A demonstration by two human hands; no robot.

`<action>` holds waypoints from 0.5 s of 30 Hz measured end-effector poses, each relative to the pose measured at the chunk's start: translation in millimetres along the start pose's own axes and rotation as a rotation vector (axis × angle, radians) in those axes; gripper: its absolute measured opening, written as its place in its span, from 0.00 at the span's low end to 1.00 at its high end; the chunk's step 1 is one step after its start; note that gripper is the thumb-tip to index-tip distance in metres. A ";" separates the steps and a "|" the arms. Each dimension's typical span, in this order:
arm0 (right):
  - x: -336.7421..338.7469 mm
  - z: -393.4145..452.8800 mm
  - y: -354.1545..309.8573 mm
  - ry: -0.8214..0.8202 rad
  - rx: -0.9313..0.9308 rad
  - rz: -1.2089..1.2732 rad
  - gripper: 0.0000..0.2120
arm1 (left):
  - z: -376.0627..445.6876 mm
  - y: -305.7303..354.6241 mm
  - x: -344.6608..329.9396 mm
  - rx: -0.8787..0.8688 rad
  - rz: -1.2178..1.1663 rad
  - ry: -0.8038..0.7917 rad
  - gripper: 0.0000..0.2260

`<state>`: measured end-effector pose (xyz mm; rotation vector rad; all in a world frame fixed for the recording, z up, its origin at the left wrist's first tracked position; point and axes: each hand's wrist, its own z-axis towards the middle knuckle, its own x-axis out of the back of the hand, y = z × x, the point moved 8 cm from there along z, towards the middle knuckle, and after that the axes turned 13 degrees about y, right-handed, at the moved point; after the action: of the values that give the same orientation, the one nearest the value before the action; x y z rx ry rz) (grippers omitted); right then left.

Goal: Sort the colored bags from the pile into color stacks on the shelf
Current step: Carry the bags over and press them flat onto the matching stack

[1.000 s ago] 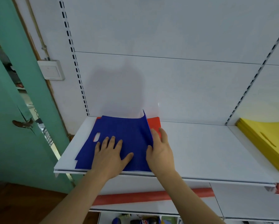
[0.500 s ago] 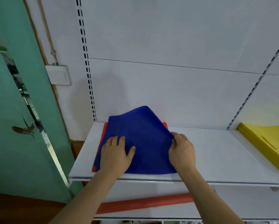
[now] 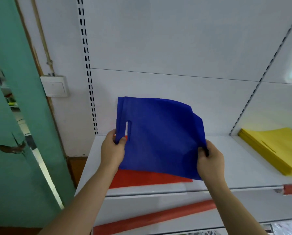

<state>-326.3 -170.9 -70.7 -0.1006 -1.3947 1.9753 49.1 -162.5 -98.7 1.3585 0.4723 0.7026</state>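
Note:
A blue bag [image 3: 160, 133] with a slot handle is lifted off the white shelf [image 3: 243, 170] and held upright, tilted toward me. My left hand [image 3: 112, 152] grips its left edge beside the handle slot. My right hand [image 3: 210, 161] pinches its right lower edge. Flat on the shelf beneath it lies a red bag [image 3: 148, 178], partly hidden by the blue one. A stack of yellow bags [image 3: 274, 148] lies at the shelf's right end.
A green door [image 3: 20, 133] stands open at the left, close to the shelf's end. A light switch [image 3: 54, 85] is on the wall. Slotted uprights run up the back panel. A red price strip [image 3: 152, 217] lines the lower shelf.
Both hands went from pressing flat on the blue bag to gripping its edges. The blue bag rose off the red bag and now stands upright above the shelf.

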 end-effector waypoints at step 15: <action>166.8 3.5 45.6 0.517 -0.119 -0.025 0.16 | -82.3 71.8 -128.3 -0.256 -0.021 -0.204 0.27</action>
<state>-475.2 -84.5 -54.5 -0.6005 -1.1572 1.6809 -111.0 -188.7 -53.5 1.1672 0.2247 0.5778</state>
